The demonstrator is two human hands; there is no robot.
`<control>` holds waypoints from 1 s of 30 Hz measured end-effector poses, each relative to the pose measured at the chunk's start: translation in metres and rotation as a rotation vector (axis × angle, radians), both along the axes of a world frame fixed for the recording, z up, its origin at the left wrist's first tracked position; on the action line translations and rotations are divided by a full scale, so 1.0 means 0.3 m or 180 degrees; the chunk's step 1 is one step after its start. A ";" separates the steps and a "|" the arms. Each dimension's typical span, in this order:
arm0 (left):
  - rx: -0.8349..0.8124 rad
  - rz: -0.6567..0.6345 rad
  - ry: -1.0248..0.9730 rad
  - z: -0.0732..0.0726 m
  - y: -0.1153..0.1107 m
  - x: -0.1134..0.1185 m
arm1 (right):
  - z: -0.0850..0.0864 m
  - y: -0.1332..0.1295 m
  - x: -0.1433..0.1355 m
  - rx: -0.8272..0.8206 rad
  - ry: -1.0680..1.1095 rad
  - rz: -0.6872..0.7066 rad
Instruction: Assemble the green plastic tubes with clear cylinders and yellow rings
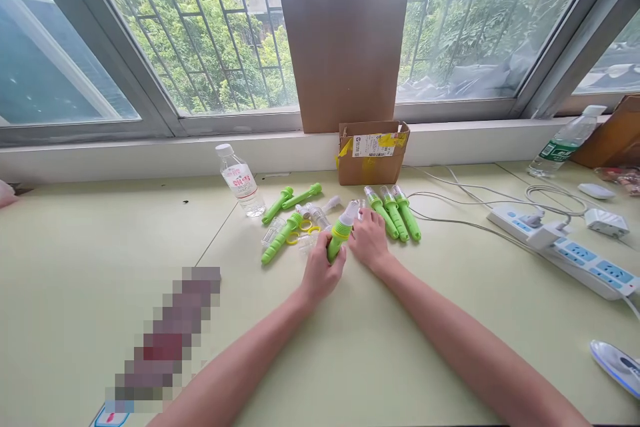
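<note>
My left hand (pixel 323 267) is wrapped around a green ribbed plastic tube (pixel 340 235), held tilted, with a whitish translucent piece at its upper end. Just right of it, my right hand (pixel 369 240) has its fingers closed on a clear plastic cap (pixel 361 207), partly hidden by the fingers. Three green tubes with clear caps (pixel 395 213) lie side by side beyond my right hand. To the left are loose green tubes (pixel 281 239), yellow rings (pixel 293 238), clear caps (pixel 273 231) and white pieces (pixel 331 204).
A small cardboard box (pixel 373 167) stands at the back by the window wall. Water bottles stand at the left (pixel 241 180) and far right (pixel 565 140). A power strip (pixel 565 250) with cables lies at the right. A pixelated patch (pixel 167 340) covers something at the left front.
</note>
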State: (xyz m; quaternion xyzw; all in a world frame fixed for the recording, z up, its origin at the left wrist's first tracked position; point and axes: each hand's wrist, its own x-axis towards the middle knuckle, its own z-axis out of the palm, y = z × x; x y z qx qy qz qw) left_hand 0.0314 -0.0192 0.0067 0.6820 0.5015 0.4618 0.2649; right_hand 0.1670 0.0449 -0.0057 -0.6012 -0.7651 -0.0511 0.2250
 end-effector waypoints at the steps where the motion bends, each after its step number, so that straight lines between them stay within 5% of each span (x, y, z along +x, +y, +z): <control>1: 0.0004 0.0012 0.0004 0.001 0.000 0.001 | 0.003 0.000 0.001 0.0071 0.0041 -0.0054; 6: -0.0042 0.0021 0.0016 0.007 -0.001 0.002 | -0.006 0.015 0.005 0.0254 0.0149 -0.0247; 13: -0.0089 0.0044 0.0066 0.008 0.000 0.001 | -0.016 0.024 0.008 -0.0060 0.0316 0.0034; 23: -0.0056 0.0143 0.0109 0.009 0.004 -0.002 | 0.078 0.064 0.060 -0.0877 0.4316 0.0932; 30: -0.0074 0.0270 0.0225 0.004 0.014 -0.007 | 0.190 0.079 0.120 -0.0244 0.5109 0.0722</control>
